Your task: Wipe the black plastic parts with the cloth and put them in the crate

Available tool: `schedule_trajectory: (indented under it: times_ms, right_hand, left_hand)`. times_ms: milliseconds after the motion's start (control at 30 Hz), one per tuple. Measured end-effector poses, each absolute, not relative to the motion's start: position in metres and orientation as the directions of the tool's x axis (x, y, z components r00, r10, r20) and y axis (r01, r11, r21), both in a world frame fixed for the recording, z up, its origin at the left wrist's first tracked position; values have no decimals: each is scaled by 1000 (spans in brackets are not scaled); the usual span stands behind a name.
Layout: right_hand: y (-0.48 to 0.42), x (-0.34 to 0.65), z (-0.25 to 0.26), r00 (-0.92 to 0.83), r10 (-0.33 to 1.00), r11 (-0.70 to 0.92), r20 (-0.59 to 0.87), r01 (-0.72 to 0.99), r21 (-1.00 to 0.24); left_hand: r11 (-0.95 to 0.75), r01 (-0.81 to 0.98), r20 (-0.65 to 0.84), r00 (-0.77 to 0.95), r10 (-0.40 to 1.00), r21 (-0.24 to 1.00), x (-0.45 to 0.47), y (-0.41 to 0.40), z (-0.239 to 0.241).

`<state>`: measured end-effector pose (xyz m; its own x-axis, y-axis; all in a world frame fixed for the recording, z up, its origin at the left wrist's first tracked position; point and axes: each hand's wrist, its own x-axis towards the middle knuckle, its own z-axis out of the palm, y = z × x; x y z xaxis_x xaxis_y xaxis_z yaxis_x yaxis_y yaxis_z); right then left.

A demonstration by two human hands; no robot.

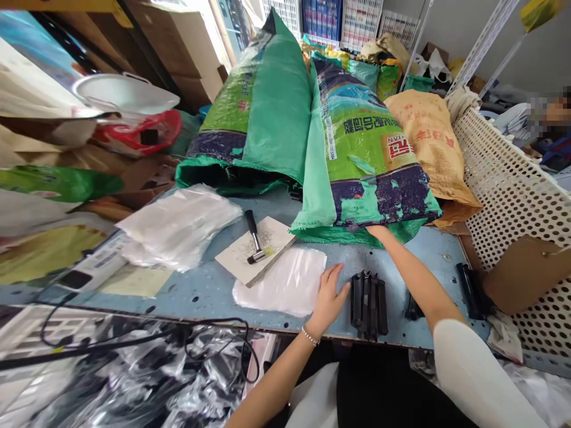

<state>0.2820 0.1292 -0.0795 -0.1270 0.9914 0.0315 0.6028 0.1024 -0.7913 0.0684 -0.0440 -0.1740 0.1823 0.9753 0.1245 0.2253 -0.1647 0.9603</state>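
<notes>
Fingers of the left hand (329,300): loosely spread and slightly bent, holding nothing; the tips point away from the body, and the thumb lies just beside the black pieces.
Right hand: hidden past the wrist in the mouth of the printed green sack (370,128); whether its fingers spread, press together or pinch something, I cannot tell.
Black pieces (368,306): long and narrow, side by side between the two arms, near ends close to the bench's front edge.
Left arm: comes up from the lower left, beaded bracelet (310,337) at the wrist, hand low over the right edge of the flat white sheets (283,282); contact is unclear.
Right forearm (414,276): slants inward from the right over the front edge, a lone black piece (414,309) just beside it.
Open room: a strip of blue bench (203,295) shows between the sack's lip and the black pieces; more lies right of the forearm.
Left limit: a board (236,261) overlaps the sheets and bears a black-handled hammer (255,241); a white plastic pile (178,223) lies beyond.
Far limit: a second green sack (279,107), mouth toward the person, beside the printed one.
Right limit: tan sack (428,131), then a perforated white panel (504,172).
</notes>
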Motion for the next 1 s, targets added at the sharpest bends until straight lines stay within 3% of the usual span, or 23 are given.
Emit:
schedule_trajectory:
  times_ms: [100, 167, 267, 333, 433, 533, 633, 700, 867, 1000]
  right_hand:
    - [64, 287, -93, -100, 993, -15, -68, 460, -888]
    - [13, 282, -100, -116, 980, -146, -164, 153, -977]
    - [-53, 265, -106, -229, 921, -375, -314, -312, -873]
    - [-81, 258, -104, -265, 898, -429, -350, -351, -833]
    - [-94, 262, -88, -143, 946, -315, -291, -200, -928]
    - [-90, 272, -63, -8, 999, -35, -36, 138, -990]
    - [-81, 274, -43, -148, 953, 303, 264, 476, -826]
    - [-73, 272, -35, -274, 882, 470, 384, 581, -665]
    - [-50, 270, -33, -436, 802, 588, 409, 697, -411]
    - [-51, 260, -33, -400, 860, 510, 316, 705, -494]
  left_hand:
    - [56, -76, -42, 169, 985, 996, 68, -36, -159]
    - [193, -321, -131, 204, 970, 927, 74, -32, -144]
    - [313, -543, -151, 322, 935, 779, 86, -33, -116]
    - [385, -547, -180, 390, 903, 743, 90, -39, -98]
    - [429, -516, -222, 414, 883, 742, 87, -49, -80]
    - [444, -537, -144, 509, 849, 717, 81, -60, -72]
    - [508, -533, -100, 616, 781, 677, 78, -68, -67]
    - [549, -504, -125, 651, 749, 666, 77, -73, -64]
    - [608, -346, -301, 633, 713, 715, 73, -71, -58]
    - [576, -352, -382, 485, 787, 738, 67, -58, -58]
